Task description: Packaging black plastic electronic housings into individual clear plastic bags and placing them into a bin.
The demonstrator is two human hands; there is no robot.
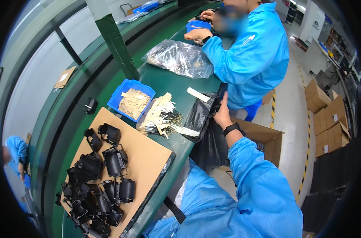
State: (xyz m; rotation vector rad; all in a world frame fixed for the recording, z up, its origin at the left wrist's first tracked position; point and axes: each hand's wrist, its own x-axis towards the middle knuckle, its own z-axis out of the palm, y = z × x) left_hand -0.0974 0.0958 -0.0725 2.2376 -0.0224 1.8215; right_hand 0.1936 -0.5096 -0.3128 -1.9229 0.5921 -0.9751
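My right hand [223, 114], with a dark band at the wrist, is at the table's right edge. Its fingers are stretched out beside a black plastic bag [202, 117], which hangs over that edge. Contact between palm and bag is hard to make out. My left hand is out of the picture. Left of the bag lies a loose pile of pale strips with dark thin ends [160, 115]. Two longer whitish strips [198, 95] rest on and near the bag. A blue bin [116, 99] of small tan pieces [133, 104] stands beside the pile.
Several black plastic housings [116, 160] crowd a cardboard sheet [142, 160] on the green table. A clear bag [179, 58] of parts lies farther back, near a co-worker in blue [251, 55]. An open carton [273, 144] stands right of the table; a green post [117, 47] rises behind.
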